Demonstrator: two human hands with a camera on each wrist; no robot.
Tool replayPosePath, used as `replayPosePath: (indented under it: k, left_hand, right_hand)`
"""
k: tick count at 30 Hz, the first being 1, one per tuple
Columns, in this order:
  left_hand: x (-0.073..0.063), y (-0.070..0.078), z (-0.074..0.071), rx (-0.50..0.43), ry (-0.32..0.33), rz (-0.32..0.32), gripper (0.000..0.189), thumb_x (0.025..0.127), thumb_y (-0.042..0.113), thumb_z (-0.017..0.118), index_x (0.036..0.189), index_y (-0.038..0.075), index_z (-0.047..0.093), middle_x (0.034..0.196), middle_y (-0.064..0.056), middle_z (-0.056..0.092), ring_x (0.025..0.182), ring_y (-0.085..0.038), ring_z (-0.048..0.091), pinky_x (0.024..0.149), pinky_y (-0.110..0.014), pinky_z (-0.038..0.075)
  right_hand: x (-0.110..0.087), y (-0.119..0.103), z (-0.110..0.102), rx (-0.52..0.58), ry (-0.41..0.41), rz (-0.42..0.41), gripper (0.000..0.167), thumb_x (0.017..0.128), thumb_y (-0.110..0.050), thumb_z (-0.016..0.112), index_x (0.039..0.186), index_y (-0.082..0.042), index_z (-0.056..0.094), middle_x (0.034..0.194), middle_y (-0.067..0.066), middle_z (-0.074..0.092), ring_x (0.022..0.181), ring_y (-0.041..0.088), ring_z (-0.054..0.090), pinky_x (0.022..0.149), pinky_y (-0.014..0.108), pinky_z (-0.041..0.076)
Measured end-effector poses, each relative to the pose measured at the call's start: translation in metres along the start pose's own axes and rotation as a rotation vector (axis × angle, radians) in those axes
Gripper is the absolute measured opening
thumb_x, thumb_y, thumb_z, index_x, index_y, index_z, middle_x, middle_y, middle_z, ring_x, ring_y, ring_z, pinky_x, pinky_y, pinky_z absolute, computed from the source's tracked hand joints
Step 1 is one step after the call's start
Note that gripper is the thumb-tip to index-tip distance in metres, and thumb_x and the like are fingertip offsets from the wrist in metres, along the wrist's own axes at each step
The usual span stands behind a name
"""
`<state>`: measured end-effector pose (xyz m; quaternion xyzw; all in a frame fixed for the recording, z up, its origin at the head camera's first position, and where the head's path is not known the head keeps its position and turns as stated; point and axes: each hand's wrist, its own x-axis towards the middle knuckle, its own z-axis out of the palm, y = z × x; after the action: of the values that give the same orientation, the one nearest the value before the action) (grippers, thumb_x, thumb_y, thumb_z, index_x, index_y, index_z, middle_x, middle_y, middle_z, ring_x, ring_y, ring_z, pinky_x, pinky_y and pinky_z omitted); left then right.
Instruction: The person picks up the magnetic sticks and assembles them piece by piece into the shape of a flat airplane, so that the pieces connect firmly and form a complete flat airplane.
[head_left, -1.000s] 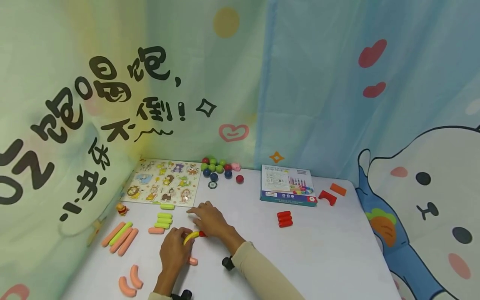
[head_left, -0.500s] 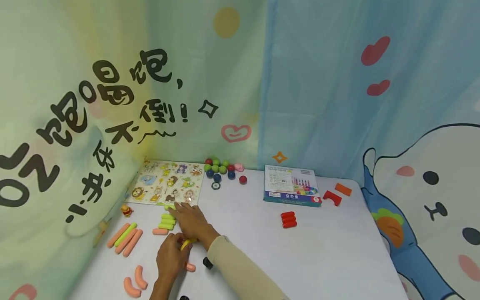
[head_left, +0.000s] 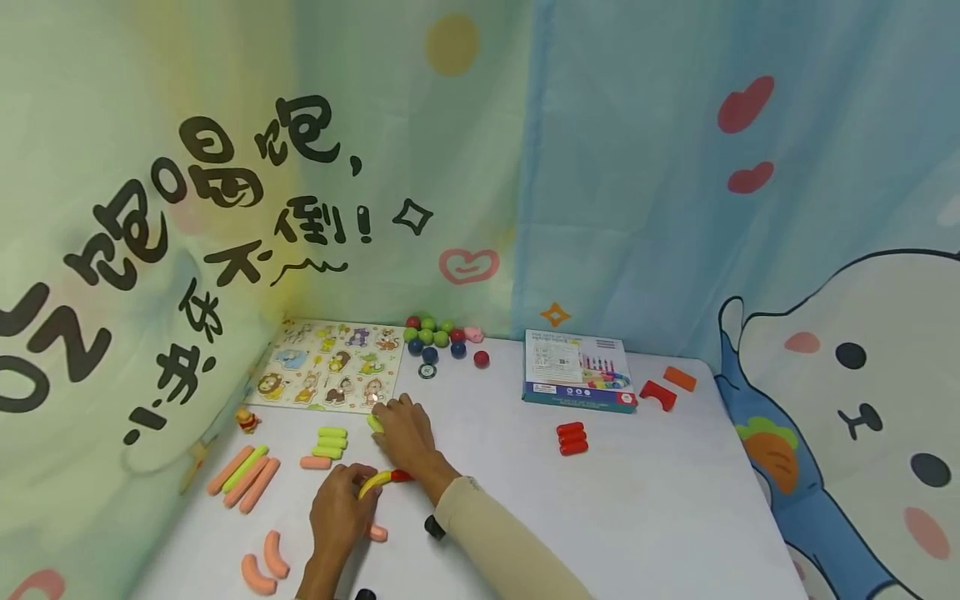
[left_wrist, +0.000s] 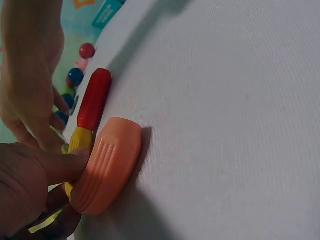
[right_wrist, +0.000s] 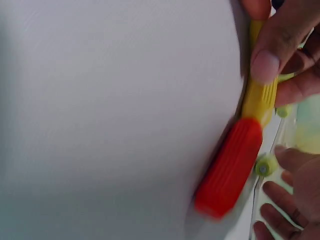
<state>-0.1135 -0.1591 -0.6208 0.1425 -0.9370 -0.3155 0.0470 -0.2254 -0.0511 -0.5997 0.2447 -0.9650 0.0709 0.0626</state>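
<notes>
My left hand [head_left: 337,510] pinches a curved yellow plastic toy piece [head_left: 373,483] between thumb and fingers. A short red piece [left_wrist: 94,100] meets the yellow one end to end. Beside that thumb lies a curved salmon piece [left_wrist: 111,165], partly under the hand in the head view. Farther back, my right hand [head_left: 407,435] holds a short light-green piece [head_left: 375,423] at its thumb and fingertips, close to the front edge of the animal picture board [head_left: 296,392]. In the right wrist view, the green piece [right_wrist: 265,165] shows its round end at the thumb.
Left of the hands lie short green pieces [head_left: 331,442], a short salmon piece [head_left: 315,462], long sticks [head_left: 251,483], curved salmon pieces [head_left: 274,554] and a small bear figure [head_left: 247,420]. Behind are coloured balls [head_left: 430,354]; rightward, a box [head_left: 579,371] and red pieces [head_left: 572,438].
My right hand reached left to the green piece by the board and has come back rightward with it. The left hand keeps its pinch on the yellow piece, shifting only slightly.
</notes>
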Motion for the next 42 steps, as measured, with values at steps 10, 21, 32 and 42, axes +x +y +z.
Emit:
replayPosePath:
  k: [10, 21, 32, 42]
  left_hand:
    - [0.008, 0.01, 0.004, -0.005, 0.023, 0.051, 0.023, 0.085, 0.013, 0.088, 0.106, 0.011, 0.08, 0.091, -0.005, 0.068, 0.069, -0.015, 0.051, 0.062, -0.03, 0.037]
    - [0.023, 0.018, 0.011, 0.031, 0.009, 0.061, 0.022, 0.087, 0.017, 0.087, 0.107, 0.011, 0.079, 0.09, -0.005, 0.067, 0.075, -0.017, 0.058, 0.064, -0.03, 0.042]
    - [0.027, 0.027, 0.012, 0.062, 0.045, 0.185, 0.027, 0.086, 0.019, 0.088, 0.111, 0.013, 0.078, 0.099, -0.008, 0.069, 0.087, -0.024, 0.063, 0.072, -0.038, 0.048]
    - [-0.002, 0.017, -0.023, 0.271, -0.147, 0.555, 0.039, 0.06, 0.02, 0.103, 0.092, 0.021, 0.081, 0.091, 0.008, 0.065, 0.087, -0.012, 0.054, 0.074, -0.033, 0.048]
  right_hand:
    - [-0.012, 0.028, -0.004, 0.157, -0.078, 0.136, 0.017, 0.097, -0.016, 0.076, 0.113, -0.02, 0.078, 0.105, -0.001, 0.074, 0.093, 0.016, 0.059, 0.079, 0.029, 0.053]
    - [-0.077, 0.062, -0.024, 0.279, -0.037, 0.408, 0.018, 0.081, -0.005, 0.086, 0.096, -0.012, 0.079, 0.091, 0.005, 0.072, 0.087, 0.021, 0.055, 0.074, 0.037, 0.048]
    - [-0.098, 0.066, -0.012, 0.327, 0.061, 0.395, 0.024, 0.081, -0.017, 0.092, 0.101, -0.014, 0.078, 0.092, 0.002, 0.067, 0.089, 0.017, 0.057, 0.073, 0.032, 0.048]
    - [-0.125, 0.063, -0.012, 0.372, 0.07, 0.36, 0.02, 0.085, -0.016, 0.09, 0.103, -0.017, 0.079, 0.091, -0.003, 0.064, 0.087, 0.012, 0.057, 0.072, 0.028, 0.05]
